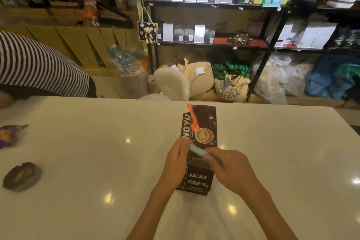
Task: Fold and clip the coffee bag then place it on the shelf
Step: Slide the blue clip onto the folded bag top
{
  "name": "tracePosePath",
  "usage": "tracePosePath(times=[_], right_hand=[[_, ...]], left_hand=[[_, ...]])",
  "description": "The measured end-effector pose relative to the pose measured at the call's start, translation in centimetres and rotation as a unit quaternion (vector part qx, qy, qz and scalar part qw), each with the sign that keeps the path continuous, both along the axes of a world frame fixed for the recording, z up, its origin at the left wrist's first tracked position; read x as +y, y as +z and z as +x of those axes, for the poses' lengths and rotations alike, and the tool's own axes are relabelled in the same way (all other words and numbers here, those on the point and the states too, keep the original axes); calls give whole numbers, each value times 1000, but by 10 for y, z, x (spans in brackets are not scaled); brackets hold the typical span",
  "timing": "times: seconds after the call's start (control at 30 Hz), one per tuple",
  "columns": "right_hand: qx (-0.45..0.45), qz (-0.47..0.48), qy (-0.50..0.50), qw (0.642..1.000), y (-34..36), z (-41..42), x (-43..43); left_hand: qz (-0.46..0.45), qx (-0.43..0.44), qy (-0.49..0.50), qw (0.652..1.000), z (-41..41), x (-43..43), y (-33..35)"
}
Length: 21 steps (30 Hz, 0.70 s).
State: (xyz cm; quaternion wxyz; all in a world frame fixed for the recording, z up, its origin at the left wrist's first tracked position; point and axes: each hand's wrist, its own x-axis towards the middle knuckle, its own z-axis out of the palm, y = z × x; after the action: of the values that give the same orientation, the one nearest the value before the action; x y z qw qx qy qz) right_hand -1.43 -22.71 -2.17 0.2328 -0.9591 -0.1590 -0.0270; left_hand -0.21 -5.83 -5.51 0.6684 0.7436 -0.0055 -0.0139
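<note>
A dark brown coffee bag point(200, 179) lies flat on the white table point(97, 142), its top end pointing away from me. An orange clip point(193, 119) rests on the bag's upper left part. A pale green clip point(196, 150) is held over the bag's middle by both hands. My left hand point(178, 159) pinches its left end beside the bag's left edge. My right hand point(229, 167) grips its right end and covers part of the bag. The black shelf unit point(214, 44) stands behind the table, holding several bags.
A person in a striped shirt point(39, 68) leans over the table's far left corner. A purple packet point(9, 135) and a dark round dish point(21, 176) lie at the table's left. Sacks and plastic bags point(229, 84) sit on the floor under the shelves.
</note>
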Motion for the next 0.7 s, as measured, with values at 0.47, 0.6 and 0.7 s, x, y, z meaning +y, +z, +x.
tracePosePath(times=[0.47, 0.6, 0.7], right_hand=[[-208, 21, 73, 975, -15, 0, -15], [-77, 177, 62, 979, -12, -4, -15], [36, 190, 39, 980, -3, -7, -14]], left_hand=[[-50, 3, 34, 998, -7, -1, -1], [-86, 10, 3, 996, -3, 2, 2], [-99, 25, 10, 995, -2, 3, 1]])
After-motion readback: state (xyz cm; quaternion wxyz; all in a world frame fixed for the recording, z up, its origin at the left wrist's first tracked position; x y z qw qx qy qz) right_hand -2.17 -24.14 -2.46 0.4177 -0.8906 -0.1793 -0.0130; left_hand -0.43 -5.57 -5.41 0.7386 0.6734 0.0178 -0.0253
